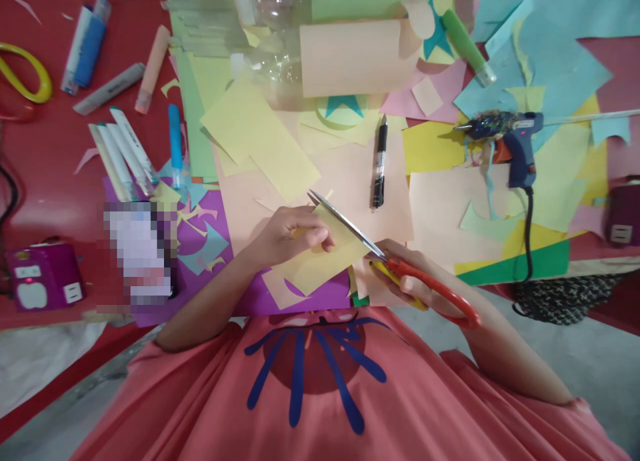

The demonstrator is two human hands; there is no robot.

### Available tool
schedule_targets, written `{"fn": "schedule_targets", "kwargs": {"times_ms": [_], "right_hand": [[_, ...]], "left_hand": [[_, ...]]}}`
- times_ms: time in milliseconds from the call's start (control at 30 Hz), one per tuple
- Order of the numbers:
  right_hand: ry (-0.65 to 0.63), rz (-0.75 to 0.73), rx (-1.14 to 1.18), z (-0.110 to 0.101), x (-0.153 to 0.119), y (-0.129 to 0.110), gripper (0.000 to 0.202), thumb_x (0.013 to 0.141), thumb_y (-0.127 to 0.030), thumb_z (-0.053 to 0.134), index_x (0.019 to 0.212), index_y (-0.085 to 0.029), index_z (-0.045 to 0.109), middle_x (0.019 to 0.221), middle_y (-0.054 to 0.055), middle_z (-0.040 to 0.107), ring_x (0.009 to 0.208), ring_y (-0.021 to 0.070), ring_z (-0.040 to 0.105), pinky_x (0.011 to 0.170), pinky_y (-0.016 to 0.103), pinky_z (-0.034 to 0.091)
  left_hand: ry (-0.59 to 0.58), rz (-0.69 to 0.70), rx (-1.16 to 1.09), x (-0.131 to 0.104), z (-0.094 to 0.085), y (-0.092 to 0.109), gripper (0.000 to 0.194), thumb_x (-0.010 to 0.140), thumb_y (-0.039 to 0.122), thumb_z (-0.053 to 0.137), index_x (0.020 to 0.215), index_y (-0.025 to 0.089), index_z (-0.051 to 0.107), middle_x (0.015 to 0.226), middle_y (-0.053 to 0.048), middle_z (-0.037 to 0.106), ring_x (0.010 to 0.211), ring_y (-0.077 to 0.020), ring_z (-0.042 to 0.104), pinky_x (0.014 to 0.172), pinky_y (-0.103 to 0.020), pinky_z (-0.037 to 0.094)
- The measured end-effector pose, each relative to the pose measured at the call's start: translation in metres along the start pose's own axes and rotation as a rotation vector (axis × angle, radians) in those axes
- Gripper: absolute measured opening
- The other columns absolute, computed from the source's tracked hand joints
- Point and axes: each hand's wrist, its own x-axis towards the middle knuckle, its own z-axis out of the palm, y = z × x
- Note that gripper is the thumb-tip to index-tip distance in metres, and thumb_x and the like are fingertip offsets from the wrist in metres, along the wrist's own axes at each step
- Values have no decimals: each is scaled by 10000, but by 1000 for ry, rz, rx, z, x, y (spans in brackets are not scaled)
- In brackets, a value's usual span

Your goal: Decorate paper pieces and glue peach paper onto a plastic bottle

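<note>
My left hand (303, 236) is closed on a piece of yellow paper (320, 264), thumb on top, in front of my chest. A pair of scissors (425, 284) with red and yellow handles sits in my right hand (407, 271). Its metal blades point up and left along the upper edge of the yellow paper, with the tips slightly apart. Below and around the hands lie peach paper (240, 201) and purple paper (240, 294). Larger yellow paper pieces (265, 137) rest just beyond my left hand, and a black pen (381, 164) lies beyond the scissors.
On the right, a glue gun (517, 134) lies on coloured paper, its cord running toward the table edge. Several markers (123, 151), a phone (137, 251) and a purple power box (45, 277) are at left. A peach paper roll (355, 57) and clear plastic bottles (280, 44) stand at the back.
</note>
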Motion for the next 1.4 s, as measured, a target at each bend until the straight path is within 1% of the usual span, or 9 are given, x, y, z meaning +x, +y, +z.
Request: {"fn": "schedule_targets", "kwargs": {"times_ms": [200,367,633,833,1000,1100,1167,1333,1400], "right_hand": [[-126,2,163,-10,20,30,605,760,-724,616,1045,-196,540,649,-55,446,447,50,312,387,208,208],[178,-46,63,-14,8,26,584,772,-703,619,1090,-221,535,699,-50,446,474,60,338,421,226,248],[798,68,-747,-66,-2,37,369,781,-417,661,1105,-245,629,864,67,659,735,212,597,718,346,464],[786,246,-921,-86,2,49,466,789,-284,581,1244,-186,604,1114,179,698,932,302,656,778,388,480],[833,188,-986,-89,-2,50,423,841,-355,568,1230,-205,638,1132,167,711,957,307,665,788,411,503],[952,-26,-995,-80,0,45,303,879,-356,550,1099,-198,684,1036,151,730,899,284,680,806,432,525],[877,-232,-902,-66,7,40,229,904,-319,536,1037,-202,681,977,123,730,850,239,687,798,399,542],[182,-455,-595,-29,47,30,231,977,-322,465,1063,-224,655,1046,82,727,976,194,697,832,334,571],[146,-524,-549,-24,67,29,229,982,-293,444,1019,-213,656,1060,90,725,1023,198,688,898,358,565]], "left_hand": [[-2,43,30,1,-1,-4,266,877,270,540,696,216,727,695,-9,759,592,-119,644,614,-236,498],[17,70,16,0,-2,-5,245,886,261,552,718,222,726,699,10,756,624,-110,663,638,-225,493],[235,-28,-114,-1,2,-15,237,909,380,585,864,207,740,845,-37,746,792,-155,704,760,-276,548],[396,-36,-85,3,1,-17,207,900,364,590,908,206,724,895,-31,753,885,-163,705,859,-299,545],[467,-20,-37,3,-1,-22,231,910,391,588,973,207,712,929,-31,757,927,-169,698,903,-306,522],[510,1,-43,5,-3,-26,249,908,416,588,980,207,702,903,-26,752,902,-170,702,900,-317,518],[530,18,-52,8,-5,-27,256,903,429,593,984,209,697,894,-24,746,900,-173,702,905,-326,513],[590,85,-82,17,-8,-22,214,896,405,596,956,221,687,892,-12,735,918,-178,696,927,-340,501],[608,83,-89,21,-10,-16,186,893,377,582,933,224,680,882,-5,730,914,-177,693,934,-343,499]]}}
